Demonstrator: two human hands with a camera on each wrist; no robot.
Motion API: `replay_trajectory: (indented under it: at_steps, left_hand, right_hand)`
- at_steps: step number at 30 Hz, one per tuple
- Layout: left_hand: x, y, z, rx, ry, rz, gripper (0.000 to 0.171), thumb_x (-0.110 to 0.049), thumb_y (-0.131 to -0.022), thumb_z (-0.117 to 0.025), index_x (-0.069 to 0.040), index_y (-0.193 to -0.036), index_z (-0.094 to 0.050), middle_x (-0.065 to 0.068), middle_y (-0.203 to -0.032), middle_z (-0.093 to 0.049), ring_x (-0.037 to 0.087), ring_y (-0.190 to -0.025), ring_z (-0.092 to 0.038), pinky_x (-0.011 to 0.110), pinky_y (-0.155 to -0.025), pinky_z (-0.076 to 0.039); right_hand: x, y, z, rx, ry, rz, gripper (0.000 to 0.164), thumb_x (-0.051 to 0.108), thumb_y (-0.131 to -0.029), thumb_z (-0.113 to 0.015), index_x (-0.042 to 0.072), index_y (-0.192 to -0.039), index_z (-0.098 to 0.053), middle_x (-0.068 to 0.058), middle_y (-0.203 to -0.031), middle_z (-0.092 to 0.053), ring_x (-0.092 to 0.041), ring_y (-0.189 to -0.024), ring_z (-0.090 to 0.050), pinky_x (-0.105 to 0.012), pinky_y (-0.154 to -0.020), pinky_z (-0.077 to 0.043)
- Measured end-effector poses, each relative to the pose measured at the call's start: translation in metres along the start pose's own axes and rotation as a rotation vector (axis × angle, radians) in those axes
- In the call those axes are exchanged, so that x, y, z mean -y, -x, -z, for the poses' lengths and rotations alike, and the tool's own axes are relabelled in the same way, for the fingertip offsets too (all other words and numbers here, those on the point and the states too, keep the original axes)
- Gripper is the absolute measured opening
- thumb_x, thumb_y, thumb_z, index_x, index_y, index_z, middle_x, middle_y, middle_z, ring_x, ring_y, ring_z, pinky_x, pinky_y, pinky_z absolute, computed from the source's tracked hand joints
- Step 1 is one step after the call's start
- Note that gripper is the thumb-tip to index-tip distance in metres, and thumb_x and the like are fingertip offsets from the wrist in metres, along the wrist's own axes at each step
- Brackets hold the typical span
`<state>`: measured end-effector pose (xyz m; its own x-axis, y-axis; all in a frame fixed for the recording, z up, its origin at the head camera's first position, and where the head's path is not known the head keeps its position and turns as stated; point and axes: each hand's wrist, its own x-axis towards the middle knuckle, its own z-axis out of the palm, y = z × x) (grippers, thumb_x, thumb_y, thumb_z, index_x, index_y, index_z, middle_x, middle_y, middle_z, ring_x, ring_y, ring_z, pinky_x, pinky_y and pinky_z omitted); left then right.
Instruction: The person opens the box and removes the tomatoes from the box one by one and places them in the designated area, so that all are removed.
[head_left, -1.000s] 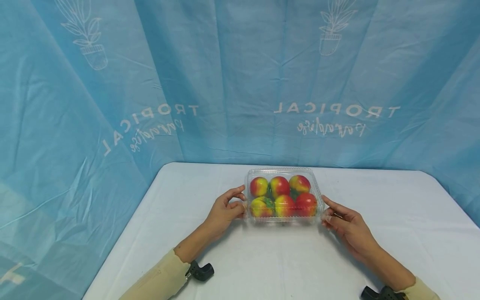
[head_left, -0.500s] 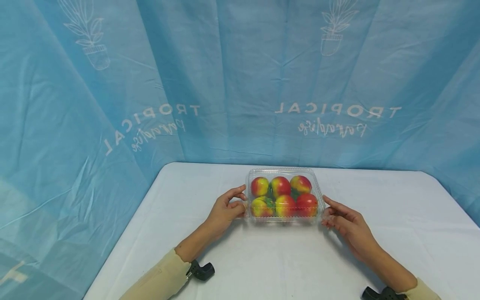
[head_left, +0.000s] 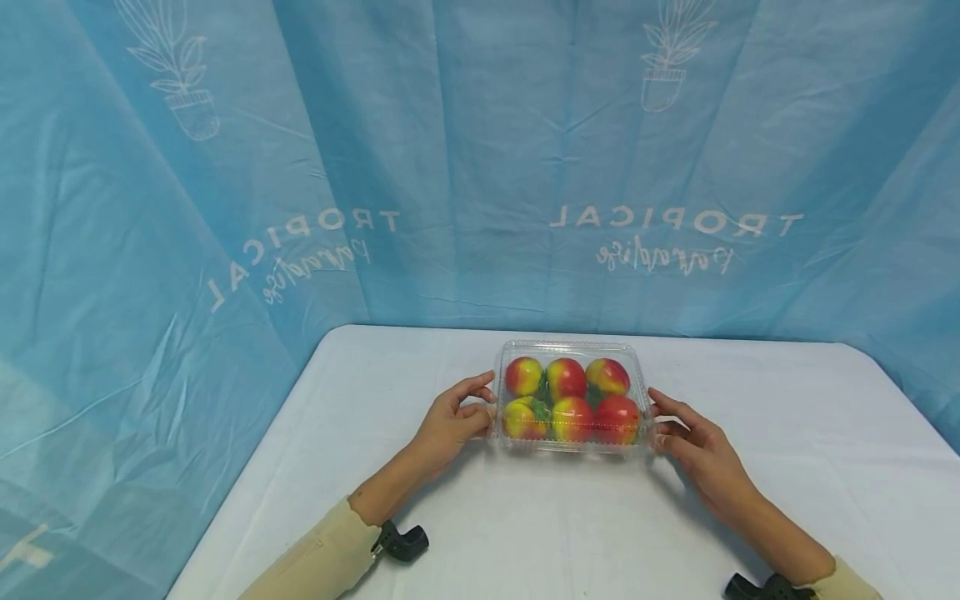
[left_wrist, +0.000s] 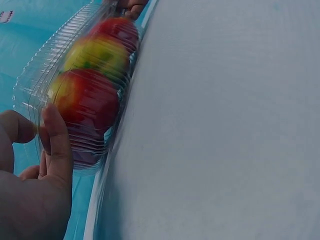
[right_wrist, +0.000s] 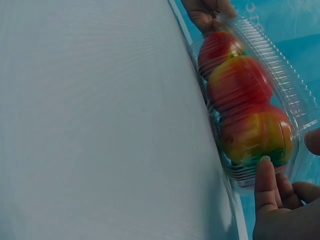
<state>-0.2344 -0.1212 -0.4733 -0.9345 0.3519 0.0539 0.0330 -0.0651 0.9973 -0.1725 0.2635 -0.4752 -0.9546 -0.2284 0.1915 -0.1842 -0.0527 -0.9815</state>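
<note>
A clear plastic clamshell container point(head_left: 573, 447) with a ribbed rim stands near the far edge of the white-covered table. Its lid is down over several round red-and-yellow fruits point(head_left: 567, 379), set in two rows with some green among them. At the container's left end, my left hand point(head_left: 446, 425) holds the rim between thumb and fingers. My right hand point(head_left: 705, 462) grips the opposite end, index finger along the rim and thumb low at the front corner. In the left wrist view, the left thumb point(left_wrist: 57, 142) presses the ribbed side wall.
White cloth covers the table point(head_left: 555, 525). Behind it and on the left hangs a blue curtain point(head_left: 495, 167) with reversed lettering and plant drawings. Each wrist carries a black camera mount, the left one point(head_left: 403, 543) beside a beige sleeve point(head_left: 318, 554).
The container has shifted slightly toward me and to the right, its right end coming nearer. My right fingers have shifted a little at the corner; the left hand is almost still.
</note>
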Motion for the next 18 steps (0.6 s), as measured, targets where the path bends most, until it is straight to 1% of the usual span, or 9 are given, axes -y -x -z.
replay_trajectory:
  at_steps: [3,6,8,10,12,14,16,18]
  left_hand:
    - [-0.0003,-0.0004,0.0002,-0.001,-0.013,0.002,0.064,0.007,-0.099,-0.059,-0.009,-0.160,-0.045,0.019,-0.129,-0.050,0.008,-0.080,-0.058,0.026,-0.078,-0.060]
    - [-0.0003,-0.0003,0.0011,-0.005,-0.046,-0.002,0.064,0.007,-0.099,-0.059,-0.011,-0.159,-0.047,0.019,-0.131,-0.051,0.009,-0.081,-0.057,0.024,-0.078,-0.059]
    - [0.0002,-0.0003,0.0020,-0.004,-0.083,-0.024,0.062,0.006,-0.100,-0.060,-0.010,-0.158,-0.048,0.020,-0.133,-0.052,0.011,-0.089,-0.059,0.023,-0.078,-0.059]
    - [0.0013,-0.0004,0.0030,-0.005,-0.129,-0.055,0.060,0.004,-0.101,-0.061,-0.008,-0.158,-0.049,0.020,-0.137,-0.052,0.016,-0.101,-0.062,0.021,-0.081,-0.058]
    - [0.0020,-0.0006,0.0038,-0.002,-0.168,-0.090,0.059,0.004,-0.102,-0.063,-0.007,-0.158,-0.048,0.020,-0.143,-0.051,0.024,-0.118,-0.062,0.021,-0.088,-0.059]
    - [0.0022,-0.0006,0.0045,0.000,-0.204,-0.112,0.060,0.002,-0.102,-0.065,-0.010,-0.159,-0.048,0.016,-0.150,-0.049,0.030,-0.131,-0.058,0.023,-0.098,-0.058]
    - [0.0018,-0.0008,0.0050,0.004,-0.232,-0.118,0.062,0.000,-0.102,-0.065,-0.013,-0.160,-0.047,0.012,-0.155,-0.046,0.032,-0.140,-0.054,0.027,-0.107,-0.054]
    - [0.0010,-0.0006,0.0052,0.011,-0.261,-0.114,0.063,-0.002,-0.103,-0.065,-0.017,-0.161,-0.046,0.006,-0.160,-0.043,0.030,-0.145,-0.050,0.033,-0.113,-0.051]
  right_hand:
    - [-0.0011,0.0000,0.0005,-0.003,0.048,0.032,0.059,-0.005,-0.106,-0.054,-0.002,-0.162,-0.037,-0.004,-0.146,-0.048,-0.014,-0.115,-0.058,-0.020,-0.090,-0.059]
    - [-0.0017,0.0000,0.0006,-0.003,0.115,0.069,0.058,-0.005,-0.106,-0.054,-0.001,-0.161,-0.038,-0.004,-0.153,-0.044,-0.014,-0.121,-0.057,-0.019,-0.092,-0.058]
    - [-0.0019,-0.0003,0.0005,-0.002,0.153,0.088,0.058,-0.004,-0.106,-0.054,-0.001,-0.162,-0.038,-0.005,-0.155,-0.042,-0.013,-0.124,-0.056,-0.018,-0.093,-0.057]
    - [-0.0024,-0.0008,0.0005,0.001,0.194,0.100,0.060,-0.004,-0.106,-0.055,0.000,-0.163,-0.036,-0.007,-0.157,-0.040,-0.011,-0.127,-0.056,-0.016,-0.095,-0.055]
    - [-0.0028,-0.0016,0.0005,0.002,0.228,0.103,0.062,-0.003,-0.106,-0.056,0.001,-0.164,-0.034,-0.010,-0.161,-0.036,-0.007,-0.129,-0.056,-0.015,-0.098,-0.054]
    - [-0.0033,-0.0026,0.0010,0.005,0.253,0.106,0.065,-0.003,-0.105,-0.056,0.002,-0.165,-0.032,-0.013,-0.166,-0.031,-0.006,-0.131,-0.055,-0.014,-0.101,-0.052]
    - [-0.0032,-0.0035,0.0016,0.016,0.260,0.101,0.067,-0.004,-0.105,-0.055,0.003,-0.166,-0.030,-0.017,-0.170,-0.025,-0.004,-0.134,-0.054,-0.014,-0.103,-0.051]
    - [-0.0027,-0.0039,0.0024,0.031,0.251,0.092,0.068,-0.003,-0.105,-0.054,0.004,-0.167,-0.027,-0.019,-0.173,-0.020,-0.003,-0.135,-0.053,-0.015,-0.103,-0.051]
